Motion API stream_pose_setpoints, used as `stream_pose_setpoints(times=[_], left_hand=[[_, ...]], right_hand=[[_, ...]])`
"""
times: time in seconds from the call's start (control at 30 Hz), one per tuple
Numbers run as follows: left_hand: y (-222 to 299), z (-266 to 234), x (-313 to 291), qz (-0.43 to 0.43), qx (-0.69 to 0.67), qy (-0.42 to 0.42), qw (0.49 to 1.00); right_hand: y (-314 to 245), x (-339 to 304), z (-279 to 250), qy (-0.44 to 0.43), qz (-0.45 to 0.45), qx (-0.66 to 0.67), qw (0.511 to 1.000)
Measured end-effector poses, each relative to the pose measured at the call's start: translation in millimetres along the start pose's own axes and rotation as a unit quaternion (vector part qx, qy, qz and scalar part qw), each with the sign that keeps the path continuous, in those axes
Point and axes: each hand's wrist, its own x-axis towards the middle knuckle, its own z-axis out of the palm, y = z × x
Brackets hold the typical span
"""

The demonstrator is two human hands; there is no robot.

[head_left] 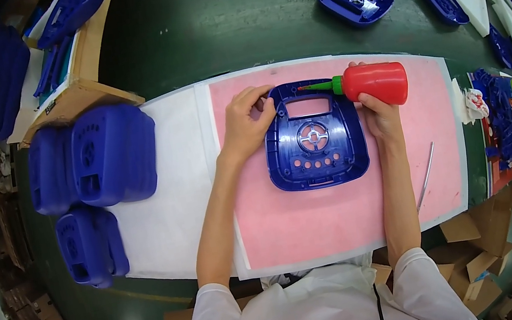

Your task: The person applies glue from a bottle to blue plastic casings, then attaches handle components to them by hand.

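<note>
Working at a green table (206, 31) over a pink sheet (315, 225), likely laid against scratches, beside blue covers (114, 154) stacked at left. Facing a blue panel (295, 147), hollow side up on the sheet; touching its upper left corner with thumb and forefinger of the left hand (241, 125), perhaps to steady it; pinching or resting, impossible to tell. Clamping a red bottle (383, 83) sideways in the fingers of the right hand (379, 112), apparently to keep the spout (322, 86) over the panel. Flanked at right by a crumpled cloth (476, 104) and thin rod (425, 177), both past the intervening right forearm (396, 183).
</note>
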Motion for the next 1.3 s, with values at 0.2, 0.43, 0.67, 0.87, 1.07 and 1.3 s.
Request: stream_pose_setpoints(times=[0.2, 0.43, 0.67, 0.87, 1.07, 1.3], left_hand=[[1, 0, 0, 0.001, -0.022, -0.009, 1.0], [-1, 0, 1, 0.009, -0.013, -0.012, 1.0], [0, -1, 1, -0.001, -0.01, -0.015, 1.0], [1, 0, -1, 0.012, 0.011, 0.002, 1.0], [-1, 0, -1, 0.018, 0.03, -0.008, 0.999], [-1, -1, -2, 0.029, 0.021, -0.024, 0.999]], right_hand=[[2, 0, 3, -0.007, -0.014, 0.008, 1.0], [5, 2, -4, -0.047, -0.027, -0.005, 0.999], [5, 2, -4, -0.054, -0.023, 0.002, 0.998], [4, 3, -8, -0.112, -0.064, -0.058, 0.99], [2, 6, -12, -0.136, -0.099, -0.07, 0.983], [-2, 7, -4, -0.153, -0.085, -0.114, 0.978]])
